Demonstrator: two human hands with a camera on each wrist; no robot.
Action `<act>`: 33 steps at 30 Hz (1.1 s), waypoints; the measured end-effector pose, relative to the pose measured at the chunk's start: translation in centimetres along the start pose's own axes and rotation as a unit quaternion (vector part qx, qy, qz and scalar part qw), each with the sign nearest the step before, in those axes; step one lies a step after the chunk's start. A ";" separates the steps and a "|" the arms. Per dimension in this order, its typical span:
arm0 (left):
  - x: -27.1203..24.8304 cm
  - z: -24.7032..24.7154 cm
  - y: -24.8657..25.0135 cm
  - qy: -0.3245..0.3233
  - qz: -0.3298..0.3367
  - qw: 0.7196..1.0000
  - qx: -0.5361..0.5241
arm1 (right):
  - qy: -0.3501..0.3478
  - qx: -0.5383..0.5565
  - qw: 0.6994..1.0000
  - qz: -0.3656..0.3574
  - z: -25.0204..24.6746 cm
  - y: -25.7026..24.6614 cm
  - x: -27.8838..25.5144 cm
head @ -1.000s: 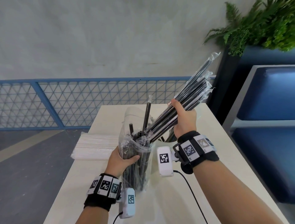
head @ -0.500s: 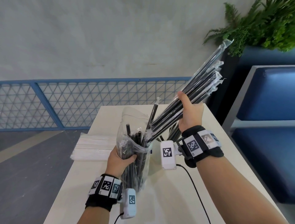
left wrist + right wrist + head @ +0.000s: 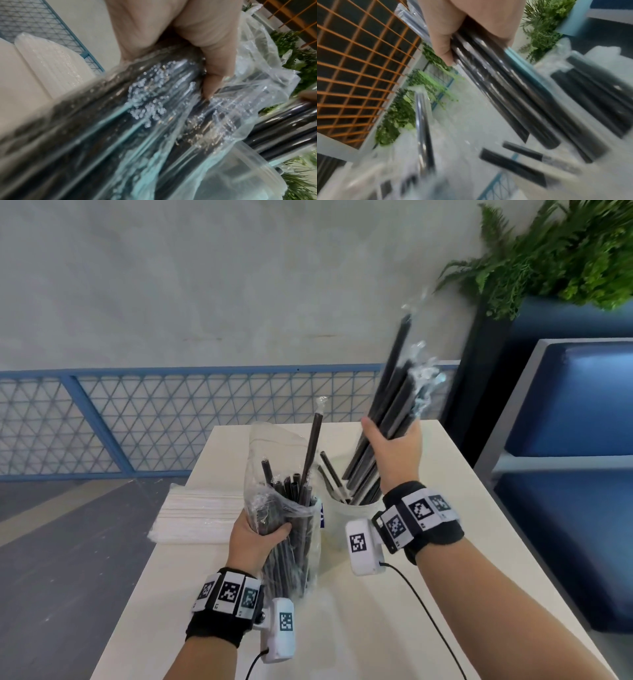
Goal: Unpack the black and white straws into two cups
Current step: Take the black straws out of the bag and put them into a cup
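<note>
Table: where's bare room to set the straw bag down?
Free: the table right of the white cup, and the near strip by the left hand. Crowded: white straw pack on the left edge, bag of black straws and cup mid-table.

No words, brand names or numbers can be read anywhere in these views. The only printed signs are black-and-white square code markers – patterns, not letters. A row of them runs round the band on the left wrist (image 3: 228,594), and one more sits on the white camera block (image 3: 281,627) hanging below that wrist. The band on the right wrist (image 3: 416,515) carries another row, and the white block (image 3: 361,545) beside it bears a single marker. A small dark blue mark shows on the side of the white cup (image 3: 334,517) behind the bag – too small and too hidden to make out
</note>
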State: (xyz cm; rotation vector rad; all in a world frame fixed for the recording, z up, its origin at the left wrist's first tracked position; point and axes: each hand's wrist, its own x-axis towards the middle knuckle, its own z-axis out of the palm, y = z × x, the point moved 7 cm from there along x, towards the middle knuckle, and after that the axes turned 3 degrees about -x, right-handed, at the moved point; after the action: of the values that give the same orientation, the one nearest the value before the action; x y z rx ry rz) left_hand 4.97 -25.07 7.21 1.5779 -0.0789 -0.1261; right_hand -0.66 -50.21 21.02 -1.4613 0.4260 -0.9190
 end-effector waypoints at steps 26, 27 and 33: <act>-0.7 0.7 -0.1 -0.028 0.014 0.999 -0.045 | -0.184 -0.270 0.915 -0.237 2.3 -0.1 -6.9; -0.8 0.8 0.0 -0.027 0.019 0.998 -0.046 | -0.231 -0.293 0.904 -0.207 3.1 0.3 -7.7; -1.3 1.2 0.2 -0.052 0.039 0.997 -0.042 | -0.327 -0.372 0.862 -0.105 4.4 3.2 -9.7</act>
State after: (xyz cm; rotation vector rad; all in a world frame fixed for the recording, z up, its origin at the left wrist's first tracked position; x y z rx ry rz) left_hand 3.57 -26.05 7.44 1.4816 -0.2139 -0.1478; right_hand -2.42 -40.61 15.80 -2.4535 0.0963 -0.3503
